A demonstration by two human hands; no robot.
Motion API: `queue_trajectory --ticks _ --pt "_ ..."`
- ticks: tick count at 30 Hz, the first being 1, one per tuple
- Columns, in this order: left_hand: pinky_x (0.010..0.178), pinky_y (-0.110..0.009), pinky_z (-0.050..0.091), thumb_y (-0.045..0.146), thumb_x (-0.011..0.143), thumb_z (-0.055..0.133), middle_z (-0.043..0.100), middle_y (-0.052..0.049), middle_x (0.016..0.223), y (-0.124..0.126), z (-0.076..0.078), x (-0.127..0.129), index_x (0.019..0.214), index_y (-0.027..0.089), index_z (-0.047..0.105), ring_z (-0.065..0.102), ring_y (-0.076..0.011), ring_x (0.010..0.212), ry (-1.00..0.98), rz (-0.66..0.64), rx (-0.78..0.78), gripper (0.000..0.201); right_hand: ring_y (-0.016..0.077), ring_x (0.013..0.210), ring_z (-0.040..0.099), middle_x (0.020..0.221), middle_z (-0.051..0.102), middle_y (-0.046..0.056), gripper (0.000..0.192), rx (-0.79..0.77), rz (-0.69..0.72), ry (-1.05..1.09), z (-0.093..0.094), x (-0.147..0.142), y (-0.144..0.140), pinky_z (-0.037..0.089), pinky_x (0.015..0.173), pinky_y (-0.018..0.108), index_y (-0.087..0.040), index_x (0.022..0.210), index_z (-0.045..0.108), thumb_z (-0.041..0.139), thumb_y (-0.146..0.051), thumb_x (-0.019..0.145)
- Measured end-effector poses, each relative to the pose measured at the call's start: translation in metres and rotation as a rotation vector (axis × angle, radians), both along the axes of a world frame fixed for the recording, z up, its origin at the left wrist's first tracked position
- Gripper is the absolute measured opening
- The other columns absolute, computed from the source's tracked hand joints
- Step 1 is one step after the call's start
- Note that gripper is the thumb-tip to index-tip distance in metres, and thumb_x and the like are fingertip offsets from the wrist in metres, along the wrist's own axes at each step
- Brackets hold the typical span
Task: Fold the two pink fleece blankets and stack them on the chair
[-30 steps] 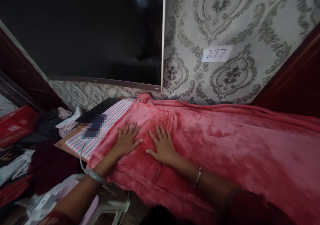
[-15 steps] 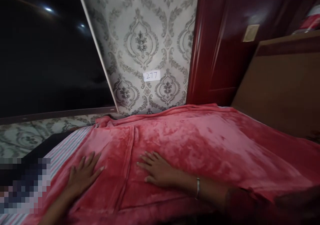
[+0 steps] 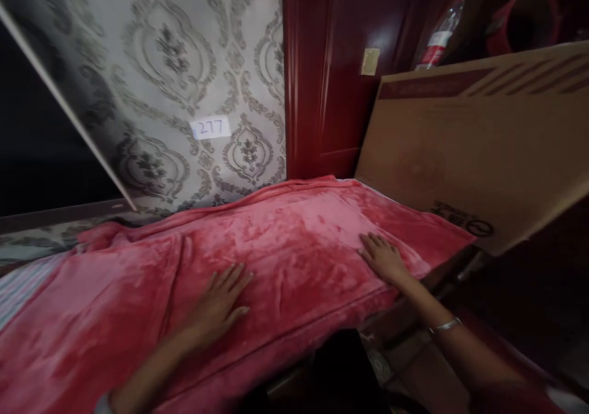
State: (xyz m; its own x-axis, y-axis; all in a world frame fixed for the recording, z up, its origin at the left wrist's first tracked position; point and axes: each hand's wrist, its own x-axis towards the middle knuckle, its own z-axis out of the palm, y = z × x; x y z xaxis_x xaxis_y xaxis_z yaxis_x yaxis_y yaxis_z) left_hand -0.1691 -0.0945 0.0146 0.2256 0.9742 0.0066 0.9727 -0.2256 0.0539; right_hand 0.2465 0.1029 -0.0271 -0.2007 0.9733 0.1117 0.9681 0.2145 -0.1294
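Note:
A plush red-pink blanket [image 3: 276, 242] is spread over a raised surface, its near edge hanging over the front. My left hand [image 3: 218, 306] lies on it left of centre, fingers spread and palm down. Farther right, my right hand [image 3: 381, 257] rests flat on the blanket close to its right part, fingers apart, with a silver bracelet [image 3: 445, 326] on the wrist. Neither hand grips the cloth. A raised seam or fold [image 3: 172, 279] runs across the blanket to the left of my left hand.
A big cardboard box [image 3: 460, 138] stands at the right end, with a red-capped bottle [image 3: 442, 30] and a red round container [image 3: 524, 21] above it. Behind are patterned wallpaper [image 3: 184, 52], a paper marked 277 [image 3: 210, 127] and a dark screen [image 3: 41, 138]. Striped cloth [image 3: 27, 285] shows at left.
The view has turned to the right, bringing the bottle and more of the box into sight. Both hands have moved right across the blanket, and the right hand is farther from the left.

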Motion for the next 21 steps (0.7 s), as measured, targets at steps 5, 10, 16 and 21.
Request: queue_trajectory --ticks 5,10,16,21 --pt "0.120 -0.058 0.021 0.043 0.096 0.045 0.027 -0.006 0.163 0.019 -0.010 0.044 0.157 0.032 0.026 0.022 -0.0290 0.152 -0.030 -0.182 -0.060 0.064 0.0328 0.136 0.046 0.146 0.051 0.020 0.052 0.032 -0.178 0.027 0.007 0.041 -0.001 0.039 0.108 0.047 -0.011 0.144 0.048 0.039 -0.037 0.101" --pt "0.120 -0.055 0.022 0.046 0.097 0.037 0.027 -0.007 0.164 0.027 -0.036 0.047 0.158 0.028 0.024 0.024 -0.0279 0.151 -0.018 -0.163 0.048 0.065 0.0313 0.120 0.059 0.127 0.065 0.021 0.049 -0.055 -0.314 0.066 0.025 0.055 0.008 0.046 0.093 0.037 -0.010 0.139 0.054 0.041 -0.038 0.101" --pt "0.120 -0.054 0.022 0.048 0.096 0.035 0.030 -0.007 0.163 0.030 -0.049 0.039 0.155 0.027 0.035 0.030 -0.0294 0.149 -0.024 -0.193 0.133 0.063 0.0247 0.102 0.068 0.114 0.072 0.017 0.038 -0.125 -0.345 0.092 0.032 0.069 0.037 0.046 0.078 0.027 -0.012 0.117 0.069 0.048 -0.037 0.099" --pt "0.119 -0.057 0.024 0.051 0.094 0.037 0.028 -0.004 0.164 0.029 -0.052 0.041 0.155 0.031 0.035 0.027 -0.0325 0.150 -0.030 -0.174 0.181 0.065 0.0248 0.109 0.065 0.118 0.070 0.018 0.036 -0.093 -0.325 0.115 0.024 0.073 0.040 0.044 0.079 0.026 -0.011 0.119 0.067 0.054 -0.038 0.098"
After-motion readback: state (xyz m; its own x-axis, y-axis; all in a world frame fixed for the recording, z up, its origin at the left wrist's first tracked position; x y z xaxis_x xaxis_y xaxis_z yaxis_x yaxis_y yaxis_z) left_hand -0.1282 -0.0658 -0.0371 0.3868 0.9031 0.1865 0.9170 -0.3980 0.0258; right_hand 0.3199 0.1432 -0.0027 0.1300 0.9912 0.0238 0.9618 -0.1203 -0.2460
